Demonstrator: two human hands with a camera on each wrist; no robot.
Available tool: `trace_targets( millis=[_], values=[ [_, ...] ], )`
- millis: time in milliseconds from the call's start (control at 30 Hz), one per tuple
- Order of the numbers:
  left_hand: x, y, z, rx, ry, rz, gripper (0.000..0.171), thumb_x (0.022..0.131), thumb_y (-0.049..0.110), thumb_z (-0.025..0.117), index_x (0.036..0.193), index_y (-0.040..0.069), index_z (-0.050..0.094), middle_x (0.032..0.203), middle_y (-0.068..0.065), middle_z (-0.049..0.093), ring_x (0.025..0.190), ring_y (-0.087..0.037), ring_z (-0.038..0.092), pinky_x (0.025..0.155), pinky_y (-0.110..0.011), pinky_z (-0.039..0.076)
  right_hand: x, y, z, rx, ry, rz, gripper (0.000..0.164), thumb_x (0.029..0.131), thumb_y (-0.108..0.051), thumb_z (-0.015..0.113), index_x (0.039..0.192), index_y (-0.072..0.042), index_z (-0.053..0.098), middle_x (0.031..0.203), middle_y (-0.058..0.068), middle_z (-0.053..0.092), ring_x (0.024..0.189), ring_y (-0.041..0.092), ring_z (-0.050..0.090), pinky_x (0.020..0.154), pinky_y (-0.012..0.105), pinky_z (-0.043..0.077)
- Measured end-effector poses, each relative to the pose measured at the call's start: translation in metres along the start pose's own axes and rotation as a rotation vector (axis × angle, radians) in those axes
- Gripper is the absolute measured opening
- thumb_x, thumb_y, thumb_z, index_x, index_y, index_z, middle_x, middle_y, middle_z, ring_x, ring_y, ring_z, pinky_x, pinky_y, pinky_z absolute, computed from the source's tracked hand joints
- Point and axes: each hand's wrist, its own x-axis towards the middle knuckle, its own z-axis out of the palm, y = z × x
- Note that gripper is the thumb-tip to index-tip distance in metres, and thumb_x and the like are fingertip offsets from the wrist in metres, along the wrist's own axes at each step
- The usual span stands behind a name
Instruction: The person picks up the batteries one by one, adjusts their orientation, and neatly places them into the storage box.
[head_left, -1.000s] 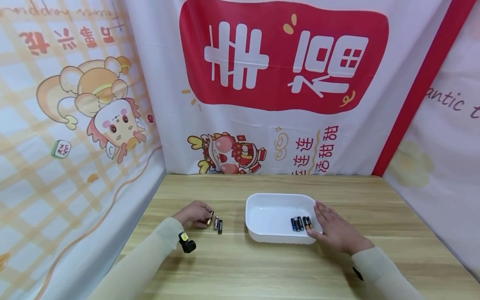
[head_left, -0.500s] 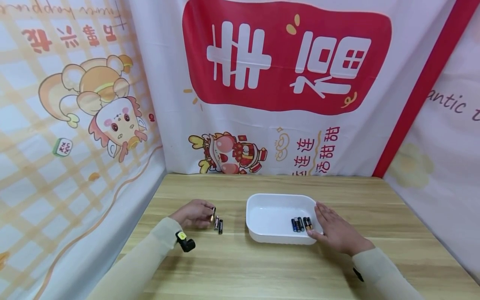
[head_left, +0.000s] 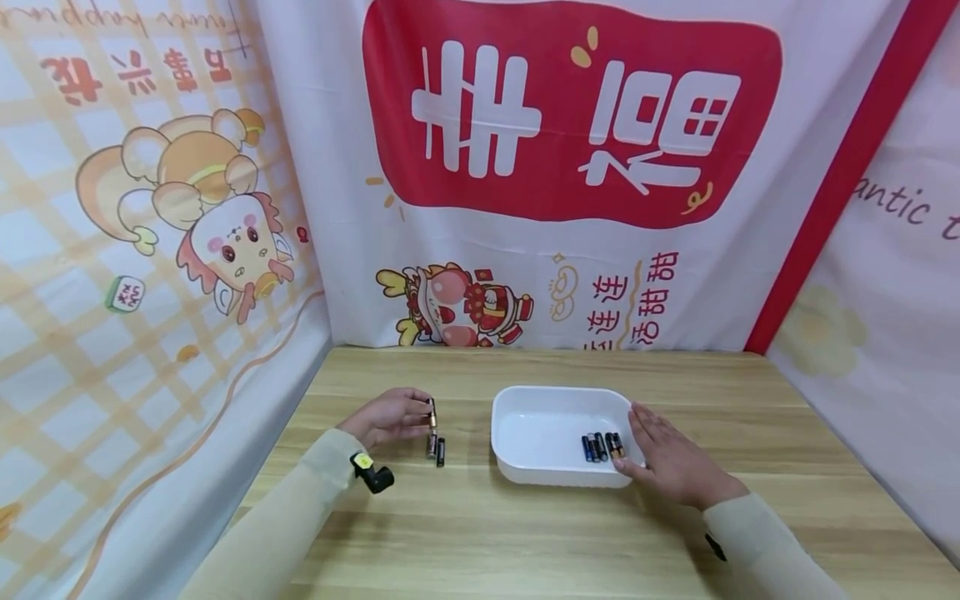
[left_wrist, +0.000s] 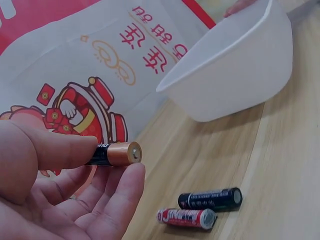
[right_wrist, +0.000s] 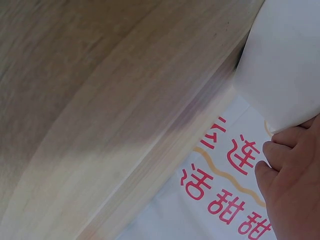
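Note:
My left hand (head_left: 392,417) pinches a black and copper AA battery (left_wrist: 120,153) between thumb and fingers, raised over the table. Below it, two more batteries lie side by side on the wood: a black one (left_wrist: 210,199) and a red and silver one (left_wrist: 186,218). To the right stands a white plastic tub (head_left: 555,477), with several batteries (head_left: 600,447) in a row near its right end. My right hand (head_left: 678,458) holds that end of the tub, thumb over the near corner and fingers along the rim. In the right wrist view the fingertips meet the rim.
The wooden table (head_left: 480,542) runs back to a white cloth (head_left: 555,275) with red print. Printed cloths also hang at left and right. A small black device (head_left: 372,475) is strapped to the left wrist.
My left hand has lifted the copper-topped battery off the table and moved slightly away from me and to the right. The right hand and the tub have stayed in place.

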Motion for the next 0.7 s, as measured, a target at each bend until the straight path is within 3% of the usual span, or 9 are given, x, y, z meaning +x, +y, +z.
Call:
trace_targets(
  millis=[300,467,700],
  values=[
    [-0.001,0.008,0.012,-0.022,-0.022,-0.003,0.035,0.095,0.002,0.057,0.128,-0.003,0.047,0.118,-0.025,0.058,0.1,-0.031,0.062,0.101,-0.051,0.046,0.002,-0.001,-0.001,0.011,-0.01,0.02,0.099,0.091,-0.074,0.033,0.151,0.004,0.02,0.16,0.018,0.012,0.144,0.038,0.014,0.117,0.051,0.018],
    [0.001,0.009,0.018,-0.022,-0.04,-0.01,0.037,0.096,0.002,0.057,0.131,-0.003,0.046,0.122,-0.028,0.055,0.096,-0.028,0.064,0.096,-0.047,0.05,0.002,-0.001,0.0,0.005,-0.007,0.016,0.099,0.092,-0.073,0.033,0.151,0.005,0.02,0.159,0.019,0.013,0.144,0.038,0.015,0.117,0.051,0.018],
    [0.003,0.015,0.028,-0.021,-0.061,-0.014,0.037,0.096,0.003,0.057,0.131,-0.003,0.047,0.115,-0.023,0.059,0.095,-0.027,0.063,0.092,-0.044,0.053,0.002,-0.002,-0.002,0.007,-0.006,0.015,0.098,0.092,-0.072,0.033,0.151,0.005,0.02,0.159,0.019,0.013,0.144,0.038,0.015,0.117,0.051,0.018]
  ],
)
